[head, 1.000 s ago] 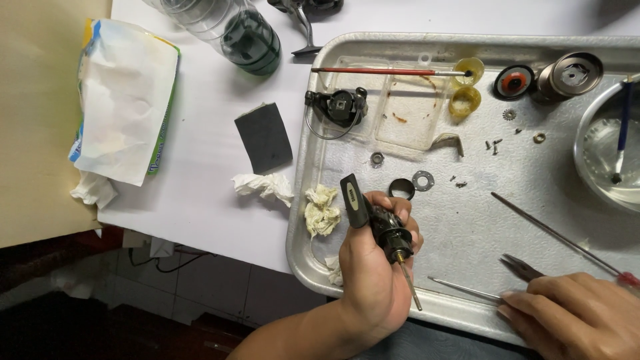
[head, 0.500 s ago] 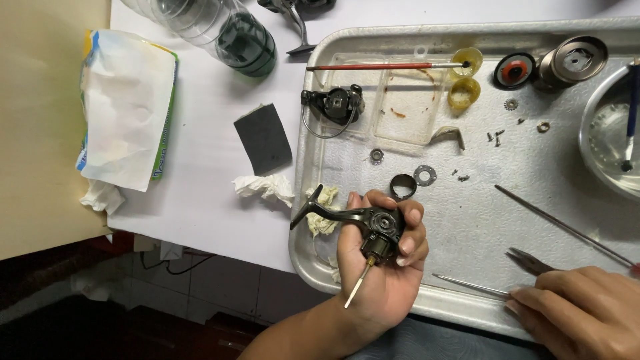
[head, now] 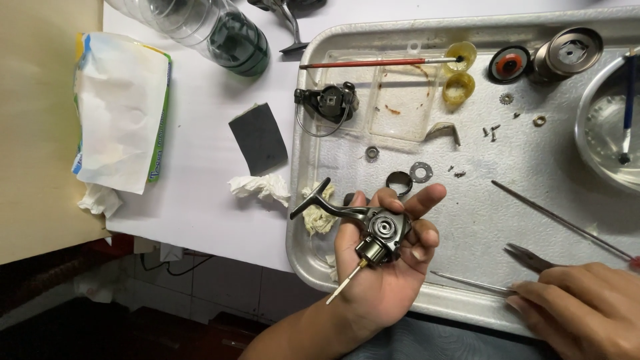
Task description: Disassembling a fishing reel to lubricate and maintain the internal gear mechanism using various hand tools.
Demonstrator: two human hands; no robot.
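My left hand (head: 387,267) lies palm up over the near edge of a metal tray (head: 467,220) and holds a dark fishing reel body (head: 373,233); its foot points left and a thin shaft sticks out toward me. My right hand (head: 580,313) rests at the tray's near right corner, fingertips on a thin metal rod (head: 470,283), beside dark pliers (head: 533,257). Small washers, rings and screws (head: 420,172) lie on the tray just beyond my left hand.
On the tray: a red-handled brush (head: 373,63), a clear plastic dish (head: 400,100), a reel rotor with bail wire (head: 327,103), yellow rings (head: 460,87), a spool (head: 567,52), a metal bowl (head: 610,127), a long tool (head: 560,220). Left: sandpaper (head: 259,137), crumpled tissue (head: 260,187), tissue pack (head: 120,113), bottle (head: 220,33).
My left hand has turned palm up, rotating the reel body so its foot points left and its open side faces up. My right hand has stayed at the tray's corner.
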